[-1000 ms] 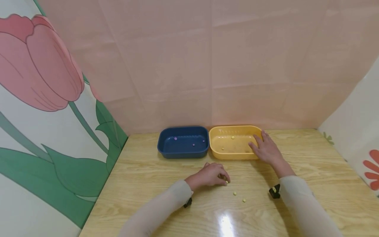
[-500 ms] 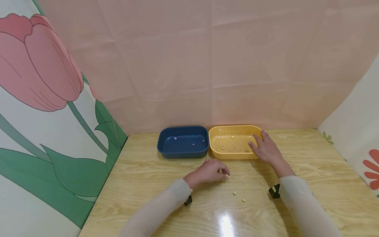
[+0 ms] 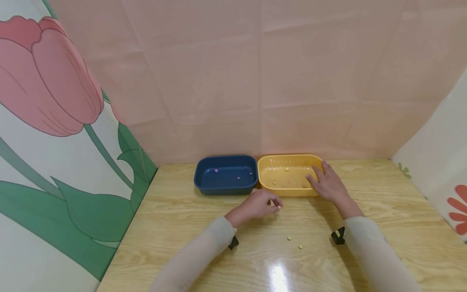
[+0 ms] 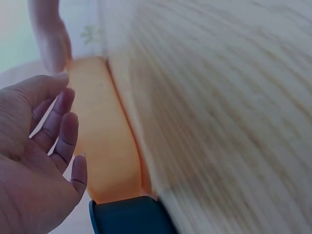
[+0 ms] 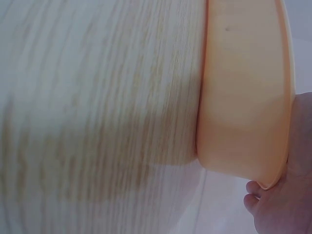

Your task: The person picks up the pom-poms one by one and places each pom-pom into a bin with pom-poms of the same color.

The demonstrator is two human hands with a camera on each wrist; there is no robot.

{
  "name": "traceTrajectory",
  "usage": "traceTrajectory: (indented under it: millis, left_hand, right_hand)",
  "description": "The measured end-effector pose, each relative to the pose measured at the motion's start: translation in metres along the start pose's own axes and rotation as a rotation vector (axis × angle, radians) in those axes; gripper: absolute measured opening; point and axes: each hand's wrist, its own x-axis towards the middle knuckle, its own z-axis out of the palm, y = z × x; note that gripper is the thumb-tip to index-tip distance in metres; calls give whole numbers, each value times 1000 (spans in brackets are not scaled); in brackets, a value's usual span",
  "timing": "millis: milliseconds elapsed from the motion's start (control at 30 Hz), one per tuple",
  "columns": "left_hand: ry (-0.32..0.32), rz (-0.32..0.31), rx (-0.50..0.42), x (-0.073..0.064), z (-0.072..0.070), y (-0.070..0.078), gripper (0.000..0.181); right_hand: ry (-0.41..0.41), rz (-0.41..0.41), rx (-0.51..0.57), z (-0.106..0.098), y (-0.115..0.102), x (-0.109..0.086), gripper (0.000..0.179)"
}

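My left hand (image 3: 258, 202) pinches a small yellow ball (image 3: 279, 207) between thumb and index finger, just in front of the yellow tray (image 3: 292, 192). The left wrist view shows the palm side of that hand (image 4: 39, 141), its other fingers loosely bent. At the tray's right end, my right hand (image 3: 329, 184) holds the rim, thumb reaching over the inside. In the right wrist view, fingertips of the right hand (image 5: 282, 204) curl at the tray's corner. Inside the tray lie small yellow balls, one ball (image 3: 286, 169) toward the back.
A blue tray (image 3: 226, 191) stands left of the yellow one, with small purple balls (image 3: 216, 170) inside. Two loose yellow balls, the nearer ball (image 3: 300, 246) and another ball (image 3: 289, 238), lie on the wooden table (image 3: 168, 235). A pink cloth (image 3: 219, 81) hangs behind.
My left hand has picked the yellow ball up off the table and moved with it away from me, toward the yellow tray. The right hand has stayed on the tray's end.
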Motion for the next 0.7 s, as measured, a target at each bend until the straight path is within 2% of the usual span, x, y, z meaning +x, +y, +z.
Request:
traceTrajectory:
  millis: [367,567,700]
  left_hand:
    - [51,-72,-89,9,-11,2,13]
    - [76,-74,-103,13,-17,2,14]
    - [97,-82,-155,16,-20,0,15]
  right_hand:
    - [-6,2,-3,0,1,1,80]
    - [-2,-1,-4,0,2,1,78]
    - [0,-2,-10,0,1,1,77]
